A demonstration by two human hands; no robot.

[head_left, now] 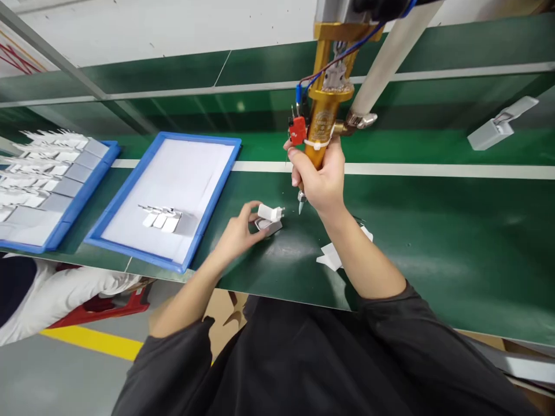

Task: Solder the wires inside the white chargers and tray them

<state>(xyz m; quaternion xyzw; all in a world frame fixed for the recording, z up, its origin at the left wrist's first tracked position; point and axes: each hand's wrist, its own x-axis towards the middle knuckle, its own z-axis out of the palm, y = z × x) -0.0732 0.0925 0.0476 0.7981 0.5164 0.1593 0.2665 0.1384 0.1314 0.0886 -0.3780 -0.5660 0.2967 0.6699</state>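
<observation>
My left hand (pixel 240 232) is closed on a small white plug adapter housing (pixel 269 224), its hinged-looking upper part tipped up with two pins pointing right. The fingers and thumb grip it at its left side, just above the green bench. My right hand (pixel 323 176) wraps round a gold glue-dispensing valve (pixel 323 124) that hangs from above. A red switch (pixel 298 130) with wires sits on the valve's side near my thumb. The pale tip (pixel 300 206) points down, to the right of the housing and apart from it.
A blue-rimmed tray (pixel 237 153) to the left bears a few white housings (pixel 162 219). Another tray (pixel 69 222) at far left is filled with rows of them. White scraps (pixel 332 257) lie under my right forearm. One white housing (pixel 492 134) sits at back right. A seated person's leg (pixel 82 289) shows at left.
</observation>
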